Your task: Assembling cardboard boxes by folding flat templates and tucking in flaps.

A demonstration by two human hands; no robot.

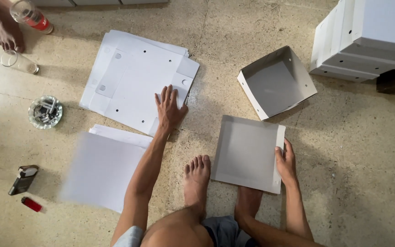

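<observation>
The left hand lies flat, fingers spread and gripping nothing, on the near right corner of the stack of flat white die-cut cardboard sheets with punched holes on the speckled beige stone floor; the right hand is clamped on the right edge of a flat grey-and-white square cardboard panel, thumb on top and fingers curled round the folded white flap, and this panel rests on the floor to the right of and nearer the person than the stack, its near edge over the right foot; the left foot rests bare on the floor just left of the panel, between it and the left forearm; a second pile of plain white sheets, blurred, lies just on the near side of the stack, partly under the left arm; an open folded grey cardboard box with white outer walls stands right of the stack, tilted, just beyond the panel; a heap of finished white boxes rises at far right, well apart from the stack; left of the stack sit a clear drinking glass on its side, a round glass ashtray, a dark cigarette pack and a red lighter; beyond the glass, another person's bare foot and a clear bottle with a red label.
</observation>
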